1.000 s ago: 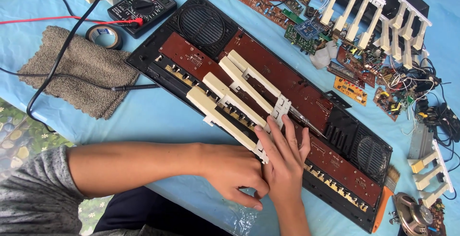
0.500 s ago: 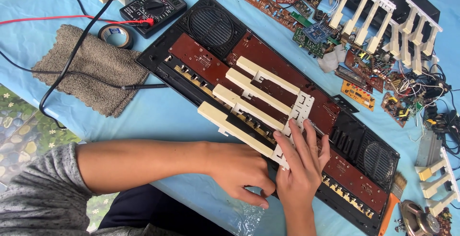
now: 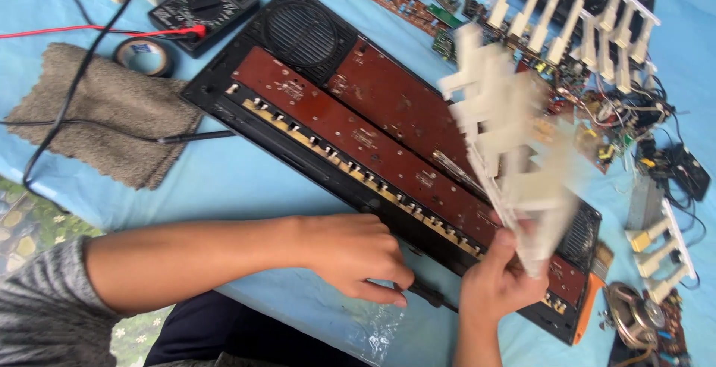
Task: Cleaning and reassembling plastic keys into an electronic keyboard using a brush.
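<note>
Right hand (image 3: 496, 285) grips the blurred white key strip (image 3: 507, 151), tilted up off the keyboard chassis (image 3: 373, 132); left hand (image 3: 358, 255), fingers curled, pins its near edge steady.

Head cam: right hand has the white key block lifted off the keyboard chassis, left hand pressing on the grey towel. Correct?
Not quite. In the head view the left hand rests on the front edge of the keyboard chassis, not on the grey towel. The right hand does hold the white key block lifted.
</note>
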